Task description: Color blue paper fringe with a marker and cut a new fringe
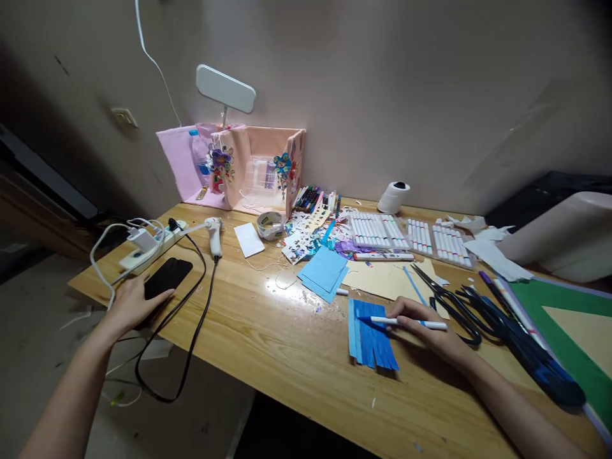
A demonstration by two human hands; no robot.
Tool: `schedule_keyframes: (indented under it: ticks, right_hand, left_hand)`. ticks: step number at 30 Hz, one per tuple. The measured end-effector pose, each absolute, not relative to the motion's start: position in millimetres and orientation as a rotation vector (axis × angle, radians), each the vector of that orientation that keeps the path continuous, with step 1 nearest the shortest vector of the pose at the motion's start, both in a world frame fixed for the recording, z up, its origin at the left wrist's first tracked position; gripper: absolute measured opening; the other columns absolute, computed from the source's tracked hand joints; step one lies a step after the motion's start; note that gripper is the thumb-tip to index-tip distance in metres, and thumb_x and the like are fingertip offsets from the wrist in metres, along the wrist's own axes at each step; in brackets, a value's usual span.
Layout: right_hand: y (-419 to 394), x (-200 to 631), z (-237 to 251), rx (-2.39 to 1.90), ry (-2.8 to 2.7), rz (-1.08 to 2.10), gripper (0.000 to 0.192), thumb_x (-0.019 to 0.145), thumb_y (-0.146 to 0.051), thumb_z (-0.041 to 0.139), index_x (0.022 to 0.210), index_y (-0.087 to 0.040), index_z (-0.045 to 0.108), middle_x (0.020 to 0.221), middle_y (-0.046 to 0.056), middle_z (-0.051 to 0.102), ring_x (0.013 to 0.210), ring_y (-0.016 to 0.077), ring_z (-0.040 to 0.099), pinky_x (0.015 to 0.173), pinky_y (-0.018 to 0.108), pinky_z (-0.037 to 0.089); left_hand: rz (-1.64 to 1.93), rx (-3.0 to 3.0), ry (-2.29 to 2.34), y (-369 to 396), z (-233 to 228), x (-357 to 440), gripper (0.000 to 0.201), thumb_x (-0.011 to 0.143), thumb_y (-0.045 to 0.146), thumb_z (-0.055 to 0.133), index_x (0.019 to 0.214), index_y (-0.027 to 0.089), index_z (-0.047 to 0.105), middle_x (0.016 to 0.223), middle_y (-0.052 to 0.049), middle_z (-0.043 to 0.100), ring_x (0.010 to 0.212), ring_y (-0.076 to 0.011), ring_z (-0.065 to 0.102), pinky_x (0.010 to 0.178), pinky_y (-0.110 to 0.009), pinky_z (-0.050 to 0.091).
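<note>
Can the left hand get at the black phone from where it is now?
Probably yes: the left hand already rests on the near end of the black phone, with only a black cable beside it and nothing on top.

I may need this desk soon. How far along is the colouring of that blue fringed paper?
Done: the blue fringed paper is already cut into strips and mostly dark blue. In hand: the right hand lays a white marker on it; the left hand rests by the black phone. Left: its pale left edge.
</note>
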State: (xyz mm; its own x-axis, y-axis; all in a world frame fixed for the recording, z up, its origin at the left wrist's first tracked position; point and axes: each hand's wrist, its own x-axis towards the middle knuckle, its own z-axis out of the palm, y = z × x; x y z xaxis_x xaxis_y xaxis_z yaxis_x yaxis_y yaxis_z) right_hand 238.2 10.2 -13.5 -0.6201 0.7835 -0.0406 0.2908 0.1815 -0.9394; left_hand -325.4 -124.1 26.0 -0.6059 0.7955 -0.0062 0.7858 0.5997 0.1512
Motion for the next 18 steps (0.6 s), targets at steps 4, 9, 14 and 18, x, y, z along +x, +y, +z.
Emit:
schedule_keyframes:
  ticks: [4,9,14,18]
  right_hand:
    - [6.8,237.0,-8.5,-1.032,-2.025,1.420,0.027,0.084,-0.043,0.054,0.075,-0.019,0.062,0.076,0.006,0.065,0.074,0.0221,0.061,0.068,0.031,0.048]
    - [6.8,237.2,-8.7,-1.064,-2.016,1.404,0.028,0.083,-0.044,0.054,0.076,-0.019,0.063,0.076,0.007,0.065,0.075,0.0228,0.061,0.068,0.032,0.048]
    - [10.7,240.2,-15.4,-1.071,-2.036,1.431,0.032,0.083,-0.049,0.053,0.076,-0.019,0.063,0.077,0.007,0.066,0.075,0.0240,0.061,0.070,0.034,0.048]
    - [9.9,239.4,-13.7,-1.089,-2.059,1.388,0.031,0.084,-0.048,0.051,0.076,-0.020,0.063,0.077,0.008,0.065,0.076,0.0242,0.060,0.071,0.034,0.047]
  left_hand:
    - [0.318,1.329,2.636,-127.0,20.8,-338.0,0.078,0.073,0.055,0.055,0.132,0.008,0.036,0.135,-0.019,0.046,0.121,-0.0309,0.047,0.098,-0.038,0.040]
    - [0.187,1.423,2.725,-123.8,30.6,-323.9,0.080,0.074,0.057,0.054,0.134,0.009,0.032,0.135,-0.018,0.045,0.120,-0.0318,0.047,0.097,-0.039,0.039]
    - [0.090,1.423,2.823,-121.6,35.5,-307.7,0.076,0.072,0.060,0.054,0.128,0.013,0.036,0.127,-0.018,0.051,0.114,-0.0350,0.052,0.090,-0.044,0.043]
    - [0.236,1.347,2.893,-122.0,32.1,-300.8,0.073,0.069,0.060,0.057,0.123,0.014,0.037,0.121,-0.016,0.056,0.109,-0.0346,0.056,0.088,-0.043,0.045]
